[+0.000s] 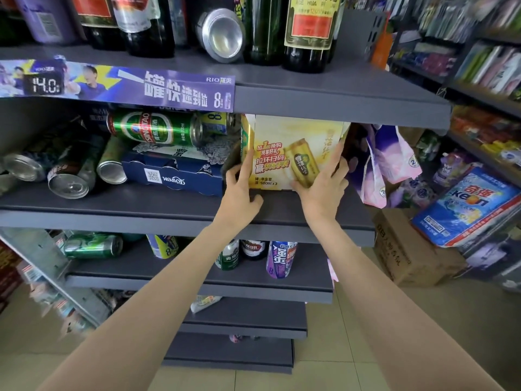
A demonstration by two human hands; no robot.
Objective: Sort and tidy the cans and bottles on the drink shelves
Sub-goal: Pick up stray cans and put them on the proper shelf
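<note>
- My left-hand fingers (249, 162) lie straight up the left face of the yellow three-can beer pack (293, 153), thumb curled under near its lower left corner. My left hand (239, 190) is pressing the pack, not wrapped round it.
- My right-hand fingers (337, 156) are spread flat on the pack's right front and right edge; my right hand (321, 190) has its palm at the lower right corner. Both hands bracket the pack from either side.
- Far left of the middle shelf (169, 204): three loose cans (70, 170) on their sides, ends facing out, touching each other.
- Just right of them: a blue can pack (174, 173) lying flat near the front edge, print upside down.
- On top of the blue pack: a green Tsingtao can (153, 128) on its side, with a blue-yellow can (217, 122) just beside its right end.
- The yellow pack stands upright at the right end of the middle shelf, close to the front edge, just beside the blue pack.
- Top shelf (310, 88): dark bottles (310, 32) upright, one silver can (222, 35) tipped over between them, base facing out.
- Lower shelf (197, 277): green can (93, 245) on its side at left; further right a yellow-blue can (163, 245), a green-white can (228, 255), a dark bottle (253, 249) and a purple can (280, 258).
- Right of the shelving: a cardboard box (403, 249) on the floor.
</note>
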